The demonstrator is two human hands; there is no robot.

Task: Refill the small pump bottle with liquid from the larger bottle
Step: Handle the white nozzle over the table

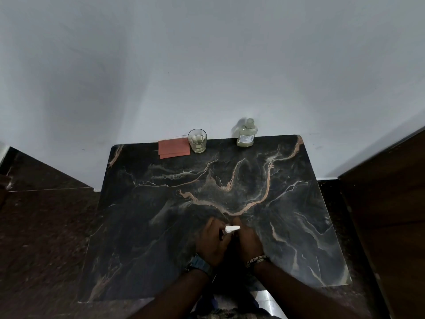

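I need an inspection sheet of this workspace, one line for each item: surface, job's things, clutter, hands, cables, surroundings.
Surface: dark marble table, veined, no spill seen.
Job's things: pump bottle held near the front edge, only its white pump head visible; larger bottle upright at the back edge, pale liquid inside, whether it is capped cannot be told.
Clutter: glass with small white items at the back; red card beside it on the left.
Hands: left hand and right hand both closed around the pump bottle; watch on left wrist, bracelet on right.
Cables: nothing seen.
Surroundings: plain white wall behind; dark floor on both sides.
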